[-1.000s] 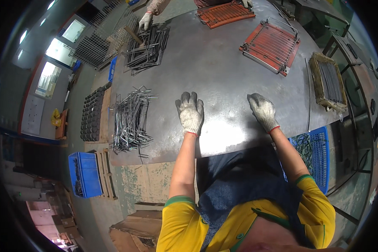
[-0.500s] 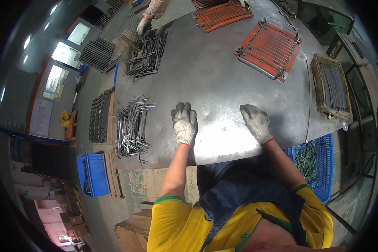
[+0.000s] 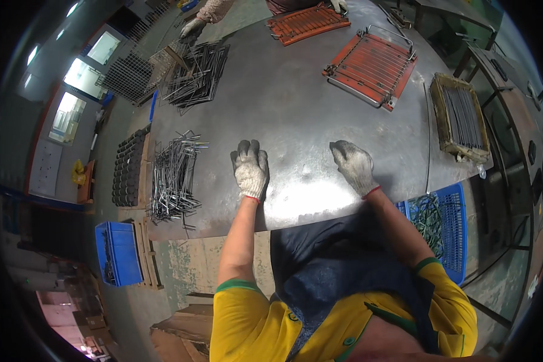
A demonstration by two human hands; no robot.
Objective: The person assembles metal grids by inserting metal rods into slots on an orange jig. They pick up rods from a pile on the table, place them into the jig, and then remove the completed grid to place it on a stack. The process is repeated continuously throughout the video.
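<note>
On the bench (image 3: 271, 90), our left hand (image 3: 248, 169) keeps a wide grip; for our right hand (image 3: 354, 167), we cannot tell. We see bent wires (image 3: 175, 178) piled left, a tray (image 3: 441, 117) of grey rods (image 3: 463, 117) right, a blue basket (image 3: 457, 232) of green strands (image 3: 427, 229) near right.

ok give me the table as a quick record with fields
left hand: gloved, flat on the table
right hand: gloved, nothing seen held
near pile: bent metal rods, left of left hand
far pile: more rods, co-worker's hand nearby
near frame: red, thin bars across
far frame: red
crate: dark strips inside, right side
</note>
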